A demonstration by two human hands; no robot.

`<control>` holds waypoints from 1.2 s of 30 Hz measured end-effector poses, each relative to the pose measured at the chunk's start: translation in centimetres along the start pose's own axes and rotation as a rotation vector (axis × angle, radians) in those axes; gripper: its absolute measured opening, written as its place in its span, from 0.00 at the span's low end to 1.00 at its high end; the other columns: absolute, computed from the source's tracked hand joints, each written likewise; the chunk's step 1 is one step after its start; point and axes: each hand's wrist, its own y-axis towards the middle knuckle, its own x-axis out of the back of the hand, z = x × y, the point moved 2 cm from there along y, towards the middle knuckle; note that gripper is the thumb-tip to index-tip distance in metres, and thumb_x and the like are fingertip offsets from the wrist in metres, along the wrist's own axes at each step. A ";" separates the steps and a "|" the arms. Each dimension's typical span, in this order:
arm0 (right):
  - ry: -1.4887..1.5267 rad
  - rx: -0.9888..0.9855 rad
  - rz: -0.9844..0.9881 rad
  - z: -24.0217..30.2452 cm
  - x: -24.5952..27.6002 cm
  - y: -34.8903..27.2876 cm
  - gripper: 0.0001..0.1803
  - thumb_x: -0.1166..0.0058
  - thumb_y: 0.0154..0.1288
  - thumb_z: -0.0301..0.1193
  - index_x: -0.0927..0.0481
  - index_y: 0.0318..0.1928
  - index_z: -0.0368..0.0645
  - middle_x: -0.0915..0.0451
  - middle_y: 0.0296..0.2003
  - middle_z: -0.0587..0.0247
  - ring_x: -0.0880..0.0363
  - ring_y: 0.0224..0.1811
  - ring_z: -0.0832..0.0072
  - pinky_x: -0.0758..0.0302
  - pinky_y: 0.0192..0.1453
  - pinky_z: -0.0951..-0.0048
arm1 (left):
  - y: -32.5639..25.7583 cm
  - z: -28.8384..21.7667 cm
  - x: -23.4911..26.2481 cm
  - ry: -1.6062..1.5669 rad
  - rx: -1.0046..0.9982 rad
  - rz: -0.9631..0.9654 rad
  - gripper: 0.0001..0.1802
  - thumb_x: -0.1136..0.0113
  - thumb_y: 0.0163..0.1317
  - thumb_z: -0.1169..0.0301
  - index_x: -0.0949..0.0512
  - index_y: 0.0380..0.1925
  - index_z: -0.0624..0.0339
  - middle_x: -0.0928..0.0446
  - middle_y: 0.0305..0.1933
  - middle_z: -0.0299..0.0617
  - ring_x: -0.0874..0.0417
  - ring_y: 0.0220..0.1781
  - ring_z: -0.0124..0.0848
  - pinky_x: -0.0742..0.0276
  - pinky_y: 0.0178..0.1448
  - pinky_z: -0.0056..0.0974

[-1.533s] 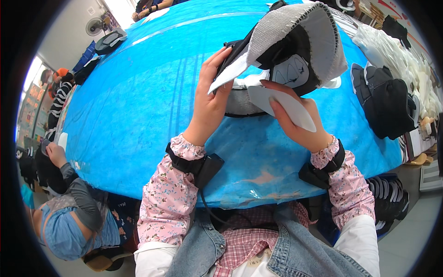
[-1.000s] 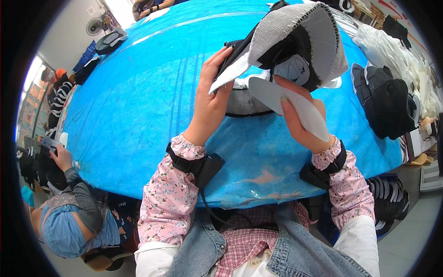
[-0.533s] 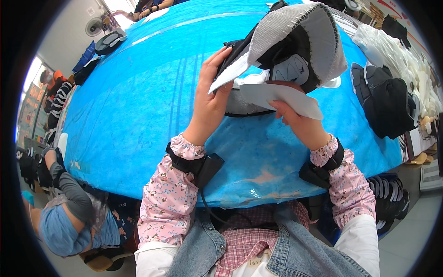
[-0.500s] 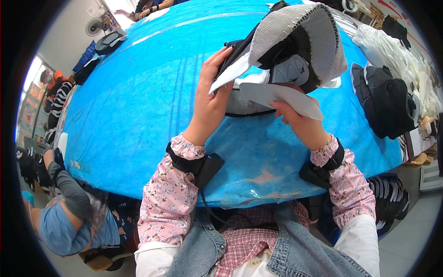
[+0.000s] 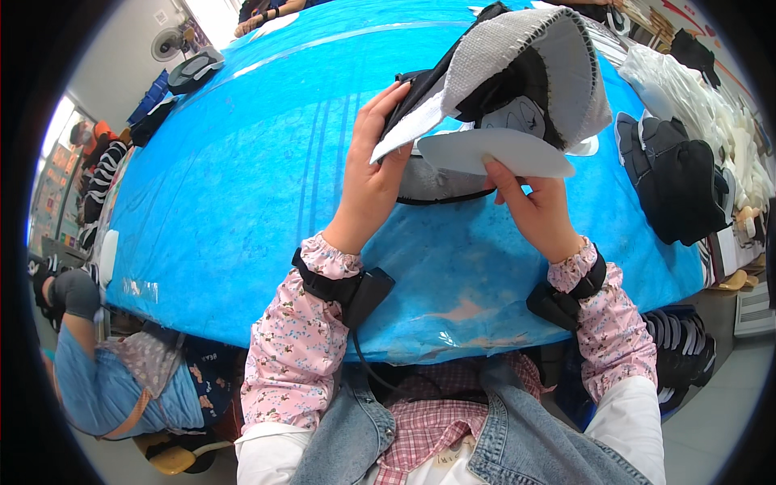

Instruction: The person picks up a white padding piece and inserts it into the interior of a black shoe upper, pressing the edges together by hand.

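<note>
Above the table, my left hand (image 5: pixel 368 170) is closed on the left side of a shoe upper (image 5: pixel 485 65) of grey woven fabric and black material, with dark stitching along its edge. A thin, curved pale-grey piece (image 5: pixel 477 151), perhaps a stiffener, is pinched between the thumb and fingers of my right hand (image 5: pixel 533 206). It lies across the upper's opening and partly covers the inside. A patterned white patch (image 5: pixel 517 117) shows within the upper. Whether the pale piece touches the lining, I cannot tell.
Blue sheeting covers the table (image 5: pixel 218 210). At right are black shoe uppers (image 5: pixel 671 174) and a heap of whitish plastic bags (image 5: pixel 687 97). A grey-black upper (image 5: pixel 194 71) lies at the far left edge. A co-worker (image 5: pixel 133 380) is at lower left; another person's hand (image 5: pixel 250 24) rests beyond the table.
My right hand has turned the pale piece from slanting down rightward to nearly level, its right end raised. My left hand barely moved. The co-worker at lower left has shifted their arm.
</note>
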 end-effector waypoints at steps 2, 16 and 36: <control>0.017 0.002 0.000 0.0 0.0 0.0 0.10 0.48 0.64 0.29 0.22 0.42 0.36 0.22 0.26 0.67 0.25 0.25 0.84 0.31 0.23 0.84 | 0.0 -0.1 0.1 0.012 -0.019 -0.003 0.24 0.50 0.59 0.77 0.34 0.58 0.60 0.37 0.61 0.49 0.35 0.62 0.40 0.40 0.64 0.38; -0.057 -0.016 0.064 -0.2 -0.4 -0.2 0.11 0.48 0.63 0.27 0.23 0.44 0.35 0.20 0.27 0.59 0.20 0.25 0.78 0.27 0.28 0.79 | -0.1 0.0 0.1 0.022 0.004 0.001 0.23 0.49 0.61 0.73 0.34 0.58 0.59 0.37 0.61 0.48 0.35 0.63 0.40 0.39 0.64 0.38; -0.040 0.104 -0.014 0.3 0.3 -0.4 0.10 0.48 0.62 0.25 0.23 0.44 0.35 0.21 0.32 0.59 0.20 0.28 0.77 0.27 0.28 0.80 | -0.1 0.1 0.0 0.031 0.024 0.010 0.22 0.50 0.63 0.72 0.34 0.58 0.60 0.37 0.61 0.49 0.36 0.63 0.41 0.40 0.64 0.38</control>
